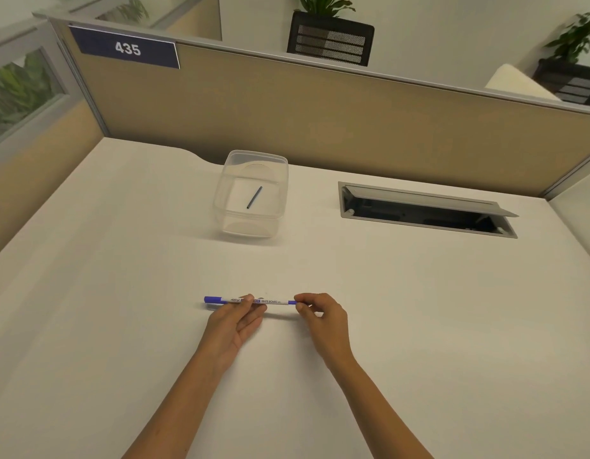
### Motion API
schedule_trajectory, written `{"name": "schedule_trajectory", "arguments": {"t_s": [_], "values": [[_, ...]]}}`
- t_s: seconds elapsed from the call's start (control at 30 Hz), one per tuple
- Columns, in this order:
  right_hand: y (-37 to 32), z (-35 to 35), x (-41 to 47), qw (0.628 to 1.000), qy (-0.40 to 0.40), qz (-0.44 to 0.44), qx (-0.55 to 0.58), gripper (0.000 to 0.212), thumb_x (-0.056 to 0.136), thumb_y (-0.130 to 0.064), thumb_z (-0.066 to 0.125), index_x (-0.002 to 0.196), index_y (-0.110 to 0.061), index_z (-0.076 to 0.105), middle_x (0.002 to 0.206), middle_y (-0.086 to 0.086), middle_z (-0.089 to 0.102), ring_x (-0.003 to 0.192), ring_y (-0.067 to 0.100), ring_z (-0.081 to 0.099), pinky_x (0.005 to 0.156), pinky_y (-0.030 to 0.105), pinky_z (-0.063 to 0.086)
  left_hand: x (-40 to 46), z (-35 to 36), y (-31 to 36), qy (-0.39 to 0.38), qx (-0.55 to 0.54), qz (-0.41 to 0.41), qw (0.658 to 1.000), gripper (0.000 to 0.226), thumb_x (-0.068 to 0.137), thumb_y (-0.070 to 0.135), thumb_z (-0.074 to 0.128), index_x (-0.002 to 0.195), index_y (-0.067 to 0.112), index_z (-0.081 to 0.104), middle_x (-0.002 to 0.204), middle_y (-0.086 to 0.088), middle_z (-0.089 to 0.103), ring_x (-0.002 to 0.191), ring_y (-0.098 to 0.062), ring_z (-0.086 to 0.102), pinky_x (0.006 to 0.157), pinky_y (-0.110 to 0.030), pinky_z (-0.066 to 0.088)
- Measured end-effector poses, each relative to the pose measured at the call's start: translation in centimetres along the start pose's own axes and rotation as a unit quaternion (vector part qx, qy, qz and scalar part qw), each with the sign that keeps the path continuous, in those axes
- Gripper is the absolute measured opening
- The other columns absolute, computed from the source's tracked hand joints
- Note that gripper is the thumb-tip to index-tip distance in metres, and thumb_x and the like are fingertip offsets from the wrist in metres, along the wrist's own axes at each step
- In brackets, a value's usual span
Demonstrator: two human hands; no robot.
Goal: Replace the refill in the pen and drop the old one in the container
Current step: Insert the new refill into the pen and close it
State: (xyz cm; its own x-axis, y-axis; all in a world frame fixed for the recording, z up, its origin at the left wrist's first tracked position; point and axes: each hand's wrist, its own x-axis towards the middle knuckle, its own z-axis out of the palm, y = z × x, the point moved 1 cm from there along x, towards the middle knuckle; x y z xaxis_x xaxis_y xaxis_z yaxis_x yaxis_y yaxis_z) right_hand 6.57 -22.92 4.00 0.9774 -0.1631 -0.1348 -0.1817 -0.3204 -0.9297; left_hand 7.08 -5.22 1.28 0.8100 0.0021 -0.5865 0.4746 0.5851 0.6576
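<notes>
Whiteboard marker (253, 300): lies level, lengthwise across the lower centre of the frame, low over the white desk (121, 293) or on it; I cannot tell which. Blue cap to the left, small blue end plug to the right.
Left hand (235, 323): closed round the marker's barrel, thumb on top, probably to keep the body from turning.
Right hand (323, 318): thumb and forefinger pinched on the blue end plug, a hold that suits twisting or pressing it.
Old refill (254, 197): a thin dark stick lying at a slant on the bottom of the clear plastic container (220, 200), upper centre of the frame, well apart from the hands.
Stage: judging by this, the discard is done and the marker is being closed; no spare refill shows on the desk.
Cable hatch (429, 212): to the right of the container, lid propped open.
Writing: the barrel reads "WHITE BOARD"; the brand before it looks like "ADD", not fully legible. The blue plate (128, 48) on the partition, upper left, reads "435".
</notes>
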Motion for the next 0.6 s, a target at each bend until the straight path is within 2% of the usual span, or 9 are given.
{"name": "schedule_trajectory", "arguments": {"t_s": [0.07, 0.17, 0.27, 0.33, 0.4, 0.53, 0.6], "values": [[-0.3, -0.3, 0.0, 1.000, -0.012, -0.006, 0.018, 0.018, 0.083, -0.009, 0.066, 0.089, -0.024, 0.073, 0.094, -0.004, 0.070, 0.078, 0.000, 0.060, 0.070, 0.006, 0.044, -0.2, 0.2, 0.2, -0.002, -0.003, 0.008, 1.000, 0.011, 0.088, 0.015, 0.061, 0.094, 0.007, 0.065, 0.080, -0.002, 0.077, 0.085, -0.018, 0.073, 0.072, -0.029, 0.055], [-1.3, -1.0, 0.0, 0.997, -0.021, 0.042, 0.067, 0.009, 0.084, -0.032, 0.067, 0.091, -0.028, 0.071, 0.085, -0.005, 0.070, 0.069, 0.005, 0.062, 0.061, 0.018, 0.052, -0.7, 1.1, 0.8, -0.021, -0.004, 0.038, 0.999, 0.012, 0.089, 0.016, 0.060, 0.096, 0.007, 0.064, 0.084, -0.002, 0.077, 0.087, -0.020, 0.073, 0.066, -0.025, 0.058], [-2.5, -2.0, 0.1, 0.994, -0.022, 0.088, 0.065, 0.040, 0.090, -0.049, 0.050, 0.072, -0.018, 0.067, 0.058, -0.007, 0.061, 0.050, 0.006, 0.056, 0.046, 0.018, 0.044, -1.4, 2.6, 1.8, -0.034, 0.008, 0.076, 0.997, 0.013, 0.088, 0.016, 0.061, 0.097, 0.007, 0.064, 0.089, -0.001, 0.077, 0.090, -0.021, 0.072, 0.066, -0.024, 0.058], [-3.4, -2.7, 0.1, 0.995, -0.029, 0.076, 0.053, 0.044, 0.093, -0.047, 0.047, 0.065, -0.016, 0.063, 0.051, -0.006, 0.052, 0.045, 0.007, 0.048, 0.047, 0.019, 0.039, -2.0, 3.6, 2.5, -0.045, 0.016, 0.098, 0.994, 0.014, 0.087, 0.018, 0.061, 0.097, 0.008, 0.064, 0.092, -0.002, 0.077, 0.091, -0.020, 0.072, 0.067, -0.023, 0.057], [-4.4, -3.3, 0.2, 0.998, -0.033, 0.037, 0.035, 0.038, 0.093, -0.040, 0.050, 0.067, -0.016, 0.062, 0.052, -0.005, 0.050, 0.046, 0.006, 0.045, 0.049, 0.018, 0.037, -2.6, 4.7, 3.1, -0.057, 0.024, 0.111, 0.992, 0.014, 0.087, 0.018, 0.062, 0.097, 0.009, 0.064, 0.093, -0.002, 0.077, 0.091, -0.020, 0.072, 0.068, -0.023, 0.057], [-6.6, -4.9, 0.5, 0.996, -0.032, -0.080, 0.016, 0.009, 0.088, -0.018, 0.061, 0.081, -0.017, 0.066, 0.068, -0.004, 0.065, 0.059, 0.003, 0.058, 0.049, 0.014, 0.046, -4.0, 7.0, 4.3, -0.068, 0.028, 0.125, 0.989, 0.015, 0.087, 0.018, 0.062, 0.096, 0.006, 0.064, 0.089, -0.003, 0.077, 0.089, -0.020, 0.072, 0.067, -0.023, 0.057], [-7.5, -5.8, 0.6, 0.995, -0.037, -0.093, 0.020, 0.005, 0.087, -0.022, 0.064, 0.083, -0.022, 0.068, 0.071, -0.007, 0.068, 0.064, 0.006, 0.063, 0.049, 0.016, 0.050, -4.6, 7.8, 5.0, -0.076, 0.022, 0.133, 0.988, 0.016, 0.087, 0.018, 0.062, 0.096, 0.005, 0.064, 0.089, -0.004, 0.077, 0.089, -0.021, 0.072, 0.067, -0.023, 0.057]]}}
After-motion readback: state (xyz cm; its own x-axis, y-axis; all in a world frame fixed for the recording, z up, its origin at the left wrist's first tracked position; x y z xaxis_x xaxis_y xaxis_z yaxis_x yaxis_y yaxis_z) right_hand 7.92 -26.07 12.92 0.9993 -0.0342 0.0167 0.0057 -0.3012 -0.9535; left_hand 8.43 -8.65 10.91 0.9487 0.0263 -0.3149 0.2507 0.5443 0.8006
